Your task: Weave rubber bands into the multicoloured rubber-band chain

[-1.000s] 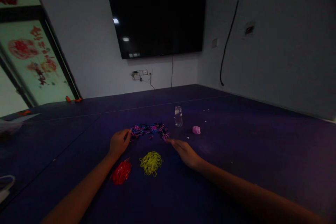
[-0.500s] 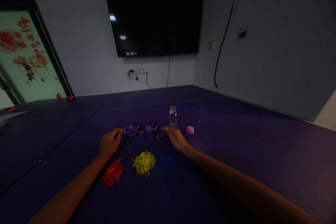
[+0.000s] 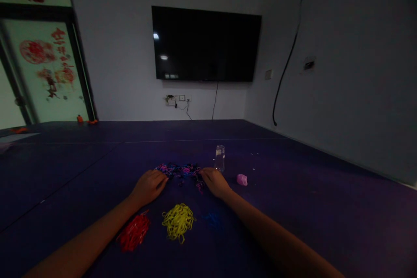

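Observation:
A mixed heap of pink, blue and black rubber bands lies on the dark purple table. My left hand rests against the heap's left end, fingers curled over it. Against its right end presses my right hand, fingers bent down onto the bands. Whether either hand pinches bands is hidden in the dim light. Nearer to me lie a red pile, a yellow pile and a faint blue pile.
A small clear bottle stands just behind my right hand. A pink lump lies to its right. A black screen hangs on the far wall. A glass door with red decorations is at the left.
Both hands have closed in on the mixed heap from its two ends, squeezing it narrower. My head has tilted, so the scene sits lower in view.

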### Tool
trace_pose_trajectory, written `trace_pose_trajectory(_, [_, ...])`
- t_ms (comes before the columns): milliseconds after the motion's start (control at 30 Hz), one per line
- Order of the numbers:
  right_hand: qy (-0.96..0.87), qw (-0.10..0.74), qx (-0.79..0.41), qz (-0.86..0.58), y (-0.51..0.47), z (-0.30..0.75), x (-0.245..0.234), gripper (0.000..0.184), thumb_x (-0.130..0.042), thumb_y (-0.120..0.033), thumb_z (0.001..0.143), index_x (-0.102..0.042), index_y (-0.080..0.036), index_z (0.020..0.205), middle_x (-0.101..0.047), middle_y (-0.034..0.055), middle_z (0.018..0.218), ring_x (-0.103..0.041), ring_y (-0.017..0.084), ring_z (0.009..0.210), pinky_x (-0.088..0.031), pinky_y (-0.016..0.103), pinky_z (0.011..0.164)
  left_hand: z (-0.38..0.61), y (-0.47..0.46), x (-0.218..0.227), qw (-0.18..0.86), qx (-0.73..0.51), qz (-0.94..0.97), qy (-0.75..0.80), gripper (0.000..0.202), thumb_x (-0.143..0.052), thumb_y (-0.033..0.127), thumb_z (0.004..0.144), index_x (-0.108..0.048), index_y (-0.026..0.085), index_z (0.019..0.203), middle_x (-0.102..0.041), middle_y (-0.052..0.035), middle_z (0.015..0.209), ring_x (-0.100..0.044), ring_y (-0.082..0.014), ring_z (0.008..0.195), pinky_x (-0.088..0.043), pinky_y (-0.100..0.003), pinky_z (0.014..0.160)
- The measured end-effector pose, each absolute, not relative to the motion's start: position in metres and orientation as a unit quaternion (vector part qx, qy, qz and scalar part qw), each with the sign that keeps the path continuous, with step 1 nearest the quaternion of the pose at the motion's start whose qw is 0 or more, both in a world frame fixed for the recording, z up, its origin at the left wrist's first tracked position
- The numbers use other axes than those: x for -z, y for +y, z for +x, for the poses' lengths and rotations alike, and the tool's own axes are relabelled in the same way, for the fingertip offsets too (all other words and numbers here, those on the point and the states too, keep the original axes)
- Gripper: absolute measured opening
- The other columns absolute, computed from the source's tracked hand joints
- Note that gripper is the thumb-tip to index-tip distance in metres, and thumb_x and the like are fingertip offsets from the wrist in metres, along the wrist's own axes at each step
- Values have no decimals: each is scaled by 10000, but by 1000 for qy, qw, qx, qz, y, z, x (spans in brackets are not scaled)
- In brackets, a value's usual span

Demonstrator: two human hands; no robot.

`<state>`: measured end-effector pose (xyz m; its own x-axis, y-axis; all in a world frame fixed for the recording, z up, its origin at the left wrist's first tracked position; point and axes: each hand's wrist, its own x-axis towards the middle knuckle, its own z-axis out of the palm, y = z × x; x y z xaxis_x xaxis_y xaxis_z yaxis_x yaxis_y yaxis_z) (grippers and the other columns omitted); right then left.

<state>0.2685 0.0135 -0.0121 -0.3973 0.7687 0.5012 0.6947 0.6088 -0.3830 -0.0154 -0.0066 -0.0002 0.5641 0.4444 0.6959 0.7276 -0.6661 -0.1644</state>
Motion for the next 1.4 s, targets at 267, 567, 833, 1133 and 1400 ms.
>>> trace_pose_trajectory(267, [-850, 241, 2, -468, 1, 264, 7, 343, -323, -257, 977, -626, -153, 855, -659, 90, 892, -600, 175, 911, -397, 262, 836, -17, -3, 2, 205, 295, -871, -334, 223, -440, 239, 923, -616, 178, 800, -658, -52, 806, -597, -178, 753, -464, -311, 714])
trace_pose_trajectory(567, [-848, 214, 12, -485, -3, 263, 4, 349, -316, -232, 963, -647, -144, 899, -670, 108, 951, -600, 186, 965, -394, 264, 879, -15, 0, 4, 154, 262, -894, -329, 210, -452, 230, 914, -651, 186, 864, -682, -53, 837, -601, -194, 817, -455, -333, 772])
trace_pose_trajectory(833, [-858, 193, 27, -475, -4, 263, -1, 364, -301, -205, 965, -651, -132, 895, -670, 117, 967, -597, 189, 976, -396, 270, 900, -14, 0, 1, 141, 226, -900, -345, 239, -429, 203, 913, -664, 186, 872, -673, -54, 813, -592, -185, 782, -454, -316, 758])
trace_pose_trajectory(1133, [-849, 190, 32, -493, -5, 262, 1, 327, -340, -222, 960, -649, -139, 890, -675, 110, 938, -611, 187, 952, -407, 260, 864, -14, 5, 6, 121, 254, -889, -361, 210, -461, 173, 888, -666, 187, 848, -687, -53, 832, -613, -191, 799, -469, -305, 737])
trace_pose_trajectory(1400, [-851, 212, 36, -480, 0, 262, 6, 315, -365, -196, 940, -674, -146, 973, -673, 115, 1037, -596, 195, 1025, -405, 273, 919, -16, 6, 7, 103, 263, -890, -357, 194, -472, 173, 885, -663, 190, 856, -688, -56, 833, -624, -192, 815, -474, -299, 748])
